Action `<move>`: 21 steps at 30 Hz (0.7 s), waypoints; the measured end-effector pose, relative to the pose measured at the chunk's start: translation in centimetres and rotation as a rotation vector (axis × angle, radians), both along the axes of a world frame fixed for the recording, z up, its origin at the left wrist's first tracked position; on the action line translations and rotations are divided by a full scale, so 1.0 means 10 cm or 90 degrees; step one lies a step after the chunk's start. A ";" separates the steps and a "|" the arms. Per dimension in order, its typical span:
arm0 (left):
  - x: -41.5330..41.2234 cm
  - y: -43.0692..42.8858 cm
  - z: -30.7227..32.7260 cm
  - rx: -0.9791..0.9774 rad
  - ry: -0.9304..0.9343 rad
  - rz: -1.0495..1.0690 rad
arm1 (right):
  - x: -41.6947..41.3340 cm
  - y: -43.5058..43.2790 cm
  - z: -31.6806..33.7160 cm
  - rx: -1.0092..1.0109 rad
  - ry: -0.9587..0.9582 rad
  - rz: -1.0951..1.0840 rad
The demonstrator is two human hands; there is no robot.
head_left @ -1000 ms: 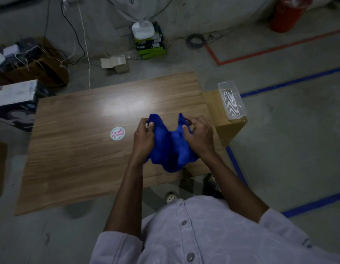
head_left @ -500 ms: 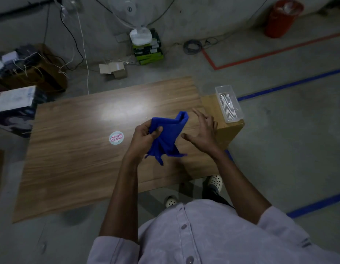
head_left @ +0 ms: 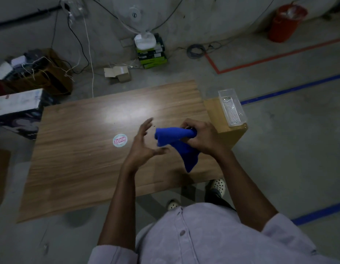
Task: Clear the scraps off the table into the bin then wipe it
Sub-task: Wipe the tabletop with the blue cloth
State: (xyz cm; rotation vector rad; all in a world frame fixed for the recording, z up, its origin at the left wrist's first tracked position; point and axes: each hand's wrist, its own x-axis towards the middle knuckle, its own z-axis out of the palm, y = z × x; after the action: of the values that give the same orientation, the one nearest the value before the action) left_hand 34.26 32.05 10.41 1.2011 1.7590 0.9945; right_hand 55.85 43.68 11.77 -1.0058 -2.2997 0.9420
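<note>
The worktop (head_left: pixel 85 153) is smooth wood-grain board, with a soft sheen where light pools near its middle. The round sticker (head_left: pixel 119 140) on it looks like slightly glossy paper. Over the worktop's near right part, the blue cloth (head_left: pixel 173 137) is soft, matt and finely napped. At the worktop's right end a paler smooth wooden block (head_left: pixel 213 109) carries a clear glossy plastic tray (head_left: pixel 241 113) with a ribbed base. Far beyond that end stands a red plastic bin (head_left: pixel 281 29). The floor (head_left: pixel 289 149) around the worktop is matt grey concrete.
</note>
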 end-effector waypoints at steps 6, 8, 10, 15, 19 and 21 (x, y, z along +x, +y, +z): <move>0.30 0.31 0.24 0.117 -0.006 -0.054 | 0.11 0.05 0.05 0.036 -0.114 -0.020; 0.22 0.32 0.30 0.102 0.022 -0.048 | 0.28 0.12 -0.01 -0.032 -0.141 -0.019; 0.12 0.35 0.36 0.089 0.046 -0.029 | 0.48 0.13 -0.09 -0.128 -0.110 -0.024; 0.06 0.48 0.35 0.110 0.079 0.030 | 0.61 0.02 -0.13 -0.301 0.075 -0.057; 0.14 0.57 0.29 0.129 0.078 0.126 | 0.57 -0.01 -0.02 -0.308 0.225 -0.138; 0.14 0.57 0.26 0.134 0.045 0.167 | 0.55 0.00 -0.02 -0.296 0.300 -0.199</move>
State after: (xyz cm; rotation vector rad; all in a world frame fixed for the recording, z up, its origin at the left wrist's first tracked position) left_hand 35.65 37.73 13.04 1.1644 1.9398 1.3329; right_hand 61.38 43.70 11.60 -1.1309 -1.5197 1.4303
